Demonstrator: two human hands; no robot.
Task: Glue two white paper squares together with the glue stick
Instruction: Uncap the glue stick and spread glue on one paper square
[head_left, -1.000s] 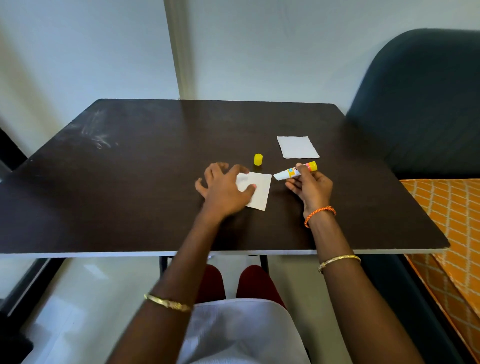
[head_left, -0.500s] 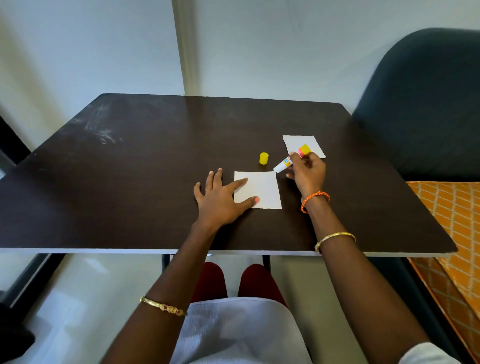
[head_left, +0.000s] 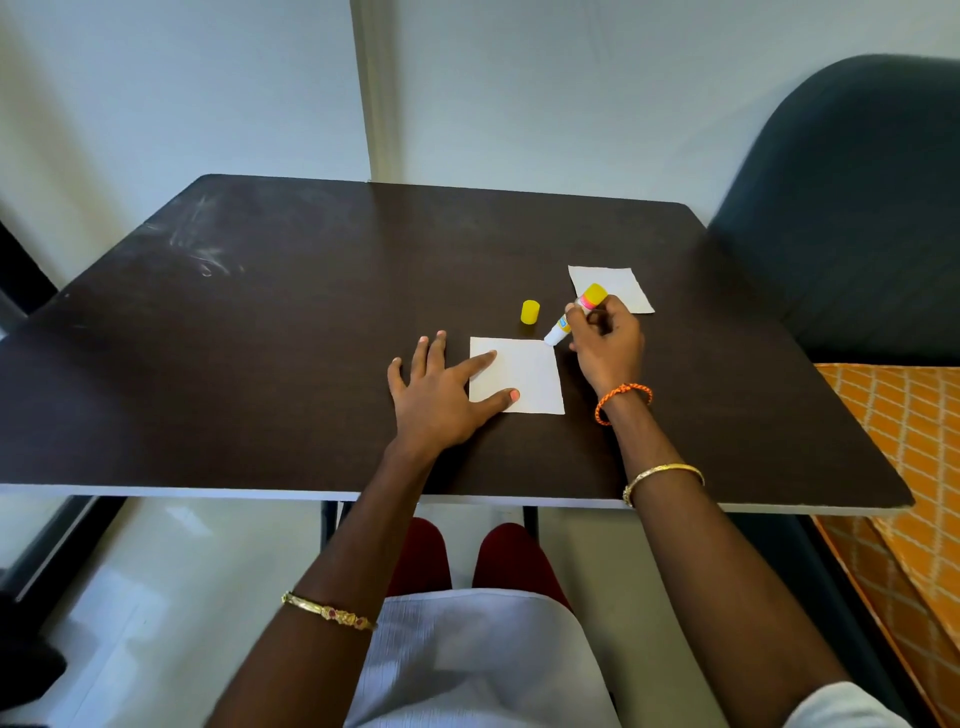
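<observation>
A white paper square (head_left: 530, 376) lies flat on the dark table (head_left: 260, 338). My left hand (head_left: 441, 395) rests spread on the table, with thumb and forefinger pressing the square's left side. My right hand (head_left: 605, 343) grips the uncapped glue stick (head_left: 574, 317), tilted, its white tip touching the square's far right corner. The stick's yellow cap (head_left: 530, 312) stands on the table just beyond the square. A second white paper square (head_left: 621, 283) lies farther back on the right, partly behind the glue stick and my right hand.
A dark padded chair (head_left: 857, 208) stands at the table's right side. An orange patterned cushion (head_left: 914, 457) lies beyond the table's right edge. A pale wall runs behind the table. My knees show under the table's front edge.
My left hand has spread flat, uncovering most of the near square. My right hand has tipped the glue stick from lying sideways down onto the square's far right corner.
</observation>
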